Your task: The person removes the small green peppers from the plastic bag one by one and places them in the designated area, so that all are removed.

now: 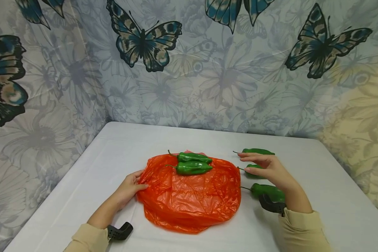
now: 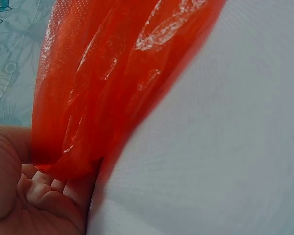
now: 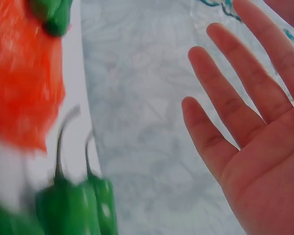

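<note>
A crinkled red plastic bag (image 1: 192, 203) lies spread on the table. My left hand (image 1: 127, 189) grips its left edge; in the left wrist view the gathered plastic (image 2: 88, 107) runs between thumb and fingers. Two green peppers, one farther back (image 1: 195, 157) and one nearer (image 1: 193, 168), lie side by side on the bag's upper part. My right hand (image 1: 277, 173) is over three more peppers right of the bag: a far one (image 1: 259, 151), a middle one (image 1: 254, 166) partly hidden by the fingers, and a near one (image 1: 266, 190). In the right wrist view its fingers (image 3: 225, 100) are spread, holding nothing.
The white-covered table (image 1: 138, 136) carries everything. Behind it and to the left hangs a butterfly-and-flower patterned cloth (image 1: 182, 94). A black wrist device shows on the left arm (image 1: 121, 231) and another on the right arm (image 1: 271, 203).
</note>
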Tool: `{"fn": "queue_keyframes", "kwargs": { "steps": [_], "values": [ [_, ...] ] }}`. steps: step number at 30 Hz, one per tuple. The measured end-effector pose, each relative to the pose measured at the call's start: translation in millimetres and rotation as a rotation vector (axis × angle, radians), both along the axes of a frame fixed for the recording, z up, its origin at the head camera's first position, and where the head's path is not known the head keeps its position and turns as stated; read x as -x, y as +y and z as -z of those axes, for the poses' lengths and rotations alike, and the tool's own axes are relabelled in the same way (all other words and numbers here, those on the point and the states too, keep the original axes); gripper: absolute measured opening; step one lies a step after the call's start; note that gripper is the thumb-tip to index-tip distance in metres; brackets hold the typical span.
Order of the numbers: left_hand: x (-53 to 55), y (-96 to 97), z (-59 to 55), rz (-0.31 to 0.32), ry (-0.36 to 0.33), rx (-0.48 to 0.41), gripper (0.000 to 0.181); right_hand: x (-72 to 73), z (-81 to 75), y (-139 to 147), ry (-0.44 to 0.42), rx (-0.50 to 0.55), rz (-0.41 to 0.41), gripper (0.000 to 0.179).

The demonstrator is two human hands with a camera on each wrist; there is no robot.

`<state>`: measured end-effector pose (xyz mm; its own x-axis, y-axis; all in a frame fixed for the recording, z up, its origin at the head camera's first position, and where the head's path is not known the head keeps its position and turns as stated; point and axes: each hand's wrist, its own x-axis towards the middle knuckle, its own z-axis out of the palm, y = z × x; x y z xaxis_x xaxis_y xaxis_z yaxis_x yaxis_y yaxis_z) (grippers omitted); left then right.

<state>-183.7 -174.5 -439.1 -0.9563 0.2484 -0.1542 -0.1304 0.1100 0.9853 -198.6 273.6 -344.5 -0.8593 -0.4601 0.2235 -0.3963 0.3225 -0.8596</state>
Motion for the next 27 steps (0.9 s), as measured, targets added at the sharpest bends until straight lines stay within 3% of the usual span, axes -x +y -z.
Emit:
{"fn": "queue_keyframes", "kwargs": {
  "steps": [4,12,20,27],
  "values": [
    [-0.5,-1.0,-0.8,-0.001,0.004,-0.004,0.062,15.6,5.0,-22.1,-0.022,0.046,-0.035,0.033],
    [-0.7,-1.7,-1.7,0.015,0.012,-0.015,0.062,39.5,20.7,-67.0,-0.149,0.093,-0.018,0.042],
    [-0.7,-1.2,-2.8,0.013,0.012,-0.010,0.061,56.2,31.6,-98.2,-0.232,0.145,-0.028,0.045],
    [-0.2,-0.1,-0.6,0.015,0.007,-0.017,0.062,62.2,40.4,-113.1,-0.224,0.128,-0.029,0.043]
  ]
}}
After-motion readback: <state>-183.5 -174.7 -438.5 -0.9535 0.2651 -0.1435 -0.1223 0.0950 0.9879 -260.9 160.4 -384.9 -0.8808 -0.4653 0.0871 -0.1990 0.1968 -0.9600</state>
